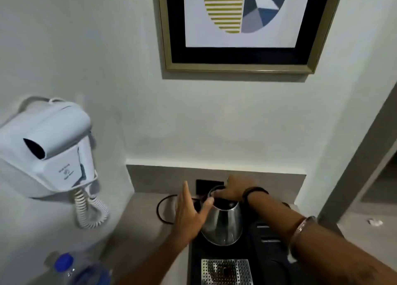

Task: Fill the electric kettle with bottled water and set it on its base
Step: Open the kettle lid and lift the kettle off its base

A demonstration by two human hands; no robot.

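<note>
A shiny steel electric kettle (pixel 223 224) stands on a black tray (pixel 197 254) near the back of the counter. Its base is hidden beneath it. My right hand (pixel 231 191) reaches over the kettle's top and grips the dark lid or rim there. My left hand (pixel 189 211) is beside the kettle's left flank, fingers straight and apart, thumb touching near the rim. A water bottle with a blue cap (pixel 64 263) stands at the bottom left, blurred.
A white wall-mounted hair dryer (pixel 47 149) with a coiled cord hangs on the left wall. A black power cable (pixel 160 209) loops behind the kettle toward a dark wall socket (pixel 204 187). A perforated metal drip grid (pixel 225 272) sits in the tray front. A framed picture (pixel 238 27) hangs above.
</note>
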